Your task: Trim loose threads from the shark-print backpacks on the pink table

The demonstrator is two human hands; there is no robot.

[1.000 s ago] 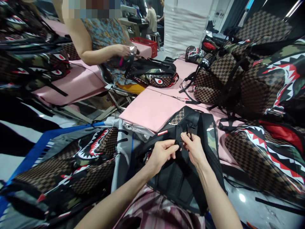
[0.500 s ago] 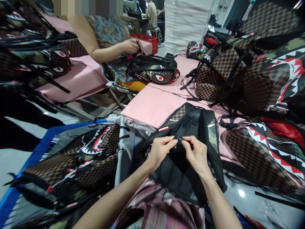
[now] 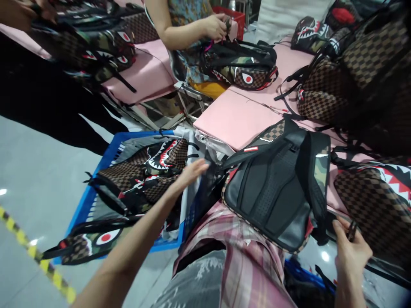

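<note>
L hand at backpack strap; R hand below it.

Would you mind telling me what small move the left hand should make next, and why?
Probably close the left hand on the backpack strap: its fingers are open at the strap's edge, while the right hand grips the bottom corner beside the blue crate.

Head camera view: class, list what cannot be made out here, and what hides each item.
- Small dark tool in the right hand: too small to identify.
- Left hand fingertips: motion-blurred against the black padded backpack.
- Blue plastic crate: its inside is covered by checkered shark-print bags.
- Co-worker's hands: what they grip is unclear.
</note>
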